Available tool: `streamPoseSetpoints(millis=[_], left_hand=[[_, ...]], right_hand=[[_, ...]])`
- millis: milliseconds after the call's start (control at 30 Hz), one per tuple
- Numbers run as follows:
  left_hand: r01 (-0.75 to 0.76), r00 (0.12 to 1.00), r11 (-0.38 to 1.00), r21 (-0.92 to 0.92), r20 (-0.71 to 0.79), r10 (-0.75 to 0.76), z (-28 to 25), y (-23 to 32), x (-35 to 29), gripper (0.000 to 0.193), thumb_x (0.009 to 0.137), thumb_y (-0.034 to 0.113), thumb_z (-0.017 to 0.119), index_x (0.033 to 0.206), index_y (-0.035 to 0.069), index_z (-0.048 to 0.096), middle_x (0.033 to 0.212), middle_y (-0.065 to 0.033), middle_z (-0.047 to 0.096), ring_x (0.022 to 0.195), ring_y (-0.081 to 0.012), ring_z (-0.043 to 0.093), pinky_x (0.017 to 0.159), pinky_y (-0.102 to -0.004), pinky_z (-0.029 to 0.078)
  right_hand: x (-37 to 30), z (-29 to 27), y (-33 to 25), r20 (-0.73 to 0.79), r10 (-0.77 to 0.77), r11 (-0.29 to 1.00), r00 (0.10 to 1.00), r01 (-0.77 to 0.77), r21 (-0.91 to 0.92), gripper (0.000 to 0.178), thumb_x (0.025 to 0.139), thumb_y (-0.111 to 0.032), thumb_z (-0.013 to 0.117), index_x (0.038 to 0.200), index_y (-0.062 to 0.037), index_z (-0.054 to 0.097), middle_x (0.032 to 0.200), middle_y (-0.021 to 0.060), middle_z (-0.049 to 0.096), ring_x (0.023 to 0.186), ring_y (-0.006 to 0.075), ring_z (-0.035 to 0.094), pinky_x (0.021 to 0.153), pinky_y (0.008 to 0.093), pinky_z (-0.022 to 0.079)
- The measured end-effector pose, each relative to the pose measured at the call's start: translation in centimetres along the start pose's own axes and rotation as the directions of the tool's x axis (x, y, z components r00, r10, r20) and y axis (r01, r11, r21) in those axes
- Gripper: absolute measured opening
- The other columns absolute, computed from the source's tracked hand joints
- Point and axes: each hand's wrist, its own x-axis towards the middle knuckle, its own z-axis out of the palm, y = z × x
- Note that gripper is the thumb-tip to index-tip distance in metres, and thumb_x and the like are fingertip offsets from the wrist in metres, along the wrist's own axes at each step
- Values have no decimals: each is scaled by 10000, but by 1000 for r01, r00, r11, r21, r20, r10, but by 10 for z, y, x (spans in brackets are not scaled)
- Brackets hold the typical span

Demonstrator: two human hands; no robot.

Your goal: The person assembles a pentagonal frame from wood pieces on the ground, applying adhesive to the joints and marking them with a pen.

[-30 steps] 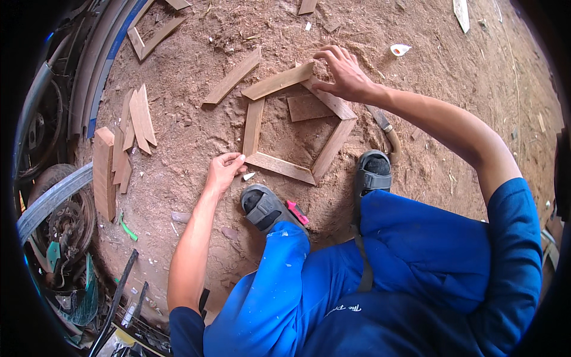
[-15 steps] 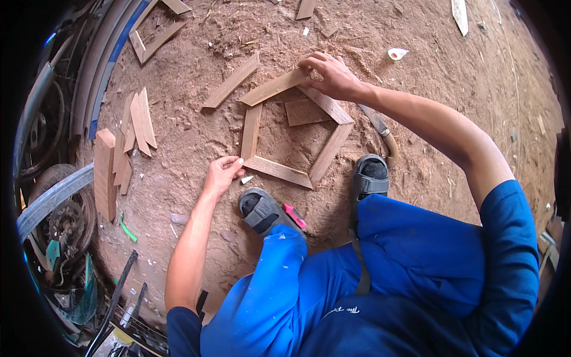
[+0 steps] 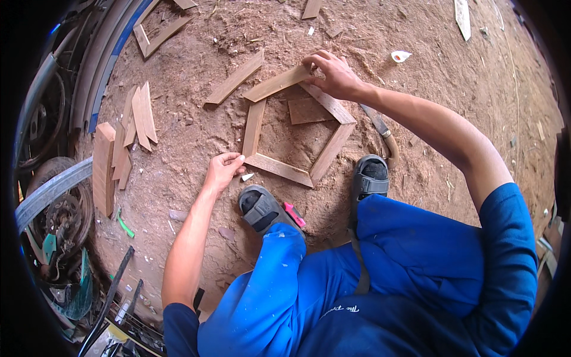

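Observation:
Five short wooden slats with angled ends form a rough pentagon on the sandy ground. My right hand is closed on the right end of the top slat, its arm reaching over from the right. A right upper slat runs down from beneath that hand. My left hand pinches at the lower left corner, where the left slat meets the bottom slat. The lower right slat closes the shape. Inside it lies a flat brown wooden piece.
A loose slat lies upper left of the pentagon. More slats and a thick block lie left. A curved-handled tool sits right; a pink-and-black object lies beside my sandal. Wheels and metal parts crowd the left edge.
The view has shifted slightly. Both hands keep nearly the same places on the wood, and the slats show no clear movement relative to each other.

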Motion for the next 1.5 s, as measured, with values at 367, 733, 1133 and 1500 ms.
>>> streamPoseSetpoints(millis=[367,733,1133,1500], left_hand=[[-57,991,973,222,-107,83,3,16,-12,356,992,330,753,1145,8,751,942,-55,756,816,-120,712,714,-271,574],[-382,701,336,861,33,712,43,89,0,743,958,382,672,1579,65,416,1570,-252,406,1419,-397,416,1173,-579,393],[-162,774,329,930,-87,627,116,110,34,1203,949,820,412,1639,-105,73,1734,-252,-147,1567,-524,-173,1142,-840,-6],[-61,799,438,897,-219,560,141,122,41,1199,966,826,358,1634,-108,11,1734,-238,-165,1568,-501,-200,1128,-858,16]], right_hand=[[-31,6,-46,171,191,885,967,-94,-456,1049,982,-703,497,1694,-84,38,1732,277,-113,1600,468,55,1254,670,122],[-27,17,-82,235,245,904,941,-135,-405,1179,949,-721,545,1632,108,58,1709,324,-129,1587,510,-90,1250,702,38],[-23,22,-87,211,285,881,935,-169,-442,1151,951,-651,575,1639,95,30,1695,348,-150,1577,531,-110,1258,683,9],[-19,40,-81,129,254,886,959,-177,-429,1083,955,-535,584,1620,125,40,1689,364,-125,1574,544,-121,1239,713,-15]])
